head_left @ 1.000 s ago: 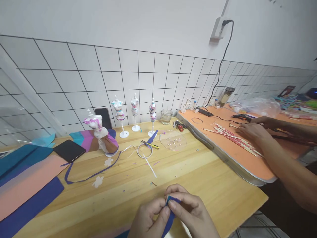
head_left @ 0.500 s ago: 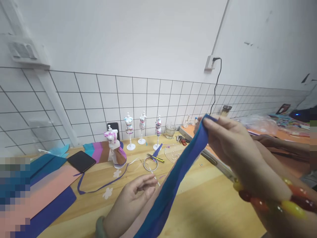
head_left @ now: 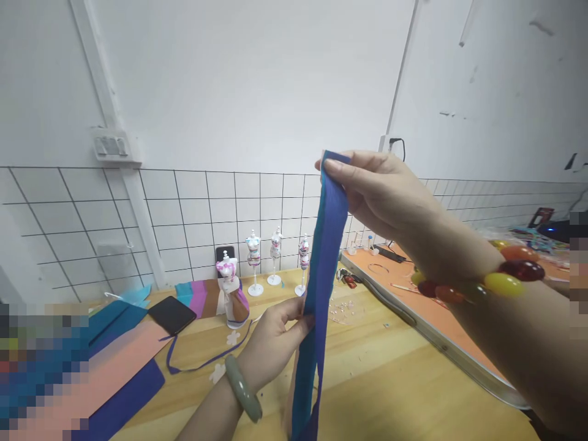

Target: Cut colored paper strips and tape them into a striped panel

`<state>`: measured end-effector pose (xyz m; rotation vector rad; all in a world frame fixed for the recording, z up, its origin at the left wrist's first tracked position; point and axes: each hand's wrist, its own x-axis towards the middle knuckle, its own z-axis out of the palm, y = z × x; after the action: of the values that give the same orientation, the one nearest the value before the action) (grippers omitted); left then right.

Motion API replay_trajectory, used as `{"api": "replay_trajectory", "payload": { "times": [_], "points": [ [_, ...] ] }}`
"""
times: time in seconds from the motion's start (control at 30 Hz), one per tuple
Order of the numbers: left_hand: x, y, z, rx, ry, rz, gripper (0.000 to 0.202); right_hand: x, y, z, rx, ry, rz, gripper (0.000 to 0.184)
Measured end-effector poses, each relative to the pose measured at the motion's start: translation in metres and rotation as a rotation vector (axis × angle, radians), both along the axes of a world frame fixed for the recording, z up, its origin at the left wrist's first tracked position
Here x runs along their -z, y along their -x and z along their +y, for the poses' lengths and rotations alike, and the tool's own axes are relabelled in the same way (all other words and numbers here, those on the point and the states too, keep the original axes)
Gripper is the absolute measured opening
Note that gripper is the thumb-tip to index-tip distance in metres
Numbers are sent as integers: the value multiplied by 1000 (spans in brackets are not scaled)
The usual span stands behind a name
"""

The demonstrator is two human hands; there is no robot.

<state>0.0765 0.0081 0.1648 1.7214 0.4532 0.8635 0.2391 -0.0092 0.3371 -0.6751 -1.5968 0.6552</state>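
Strip: a long blue-and-teal strip point(head_left: 324, 269) hangs upright in mid-air over the near middle of the surface. Its top end is level with the bare wall above the tiles, and its lower end runs out of the bottom of the view.
Right hand: the right hand point(head_left: 381, 196) is raised high and holds the very top of the strip. Its fingers point(head_left: 340, 168) are pressed together on the top edge, thumb towards me.
Right arm: the forearm comes in from the near right and slopes up to the left. A bead bracelet point(head_left: 487, 278) in yellow, red and orange sits on the wrist.
Left hand: the left hand point(head_left: 275, 343) is lower down, on the left side of the strip. Its fingers point(head_left: 301, 321) close on the strip's left edge about midway along its length.
Left arm: the forearm rises from the bottom edge, wearing a green bangle point(head_left: 242, 389).
Surface: pale wood point(head_left: 390, 386), directly under the strip.
Just behind: a dress-form figure point(head_left: 232, 294) in a purple skirt, with a thin purple ribbon point(head_left: 202, 364) curling on the wood near it.
Farther back: three small dress forms point(head_left: 275, 254) stand in a row by the tiled wall point(head_left: 184, 208).
Left: a dark phone point(head_left: 171, 314) lies beside coloured sheets point(head_left: 124, 361).
Right: an orange board point(head_left: 441, 306) lies well apart from both hands.
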Motion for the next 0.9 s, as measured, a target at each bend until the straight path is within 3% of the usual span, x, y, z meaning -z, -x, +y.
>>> {"api": "replay_trajectory", "payload": {
  "times": [0.13,0.3,0.53,0.9],
  "points": [
    [4,-4,1,-12,14,20,22,-18,5,8,-18,-38,-16,18],
    [9,-5,-3,51,101,-79,27,-29,8,21,78,-97,-48,28],
    [8,-7,-5,258,321,-345,52,-36,5,37,122,-102,-93,22],
    [15,-12,5,266,434,-377,38,-35,-1,57,161,-27,-84,18]
  ]
}}
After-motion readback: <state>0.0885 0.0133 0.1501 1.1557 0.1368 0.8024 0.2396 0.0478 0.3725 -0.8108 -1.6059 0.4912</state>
